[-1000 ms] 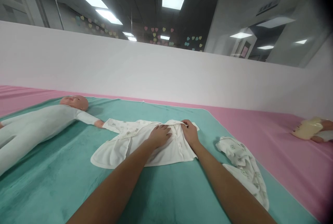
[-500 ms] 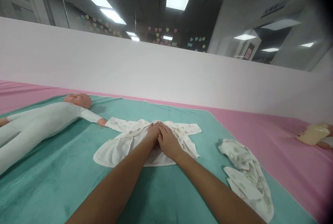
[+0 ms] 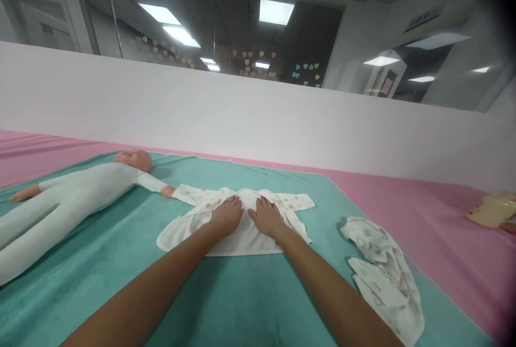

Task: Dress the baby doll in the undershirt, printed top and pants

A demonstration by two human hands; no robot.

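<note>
The left hand [image 3: 227, 216] and right hand [image 3: 266, 218] press flat, fingers open, on a white printed cotton baby garment [image 3: 245, 239]. Its widest span runs sideways, along the far edge of the teal plush blanket [image 3: 226, 304].

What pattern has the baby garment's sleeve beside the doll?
Sleeve: white with small greenish prints, best in head view.

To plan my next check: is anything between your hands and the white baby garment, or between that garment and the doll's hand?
Nothing visible. The left hand and right hand lie directly on the white baby garment. The doll's hand ends right beside the garment's sleeve, with nothing between them.
</note>
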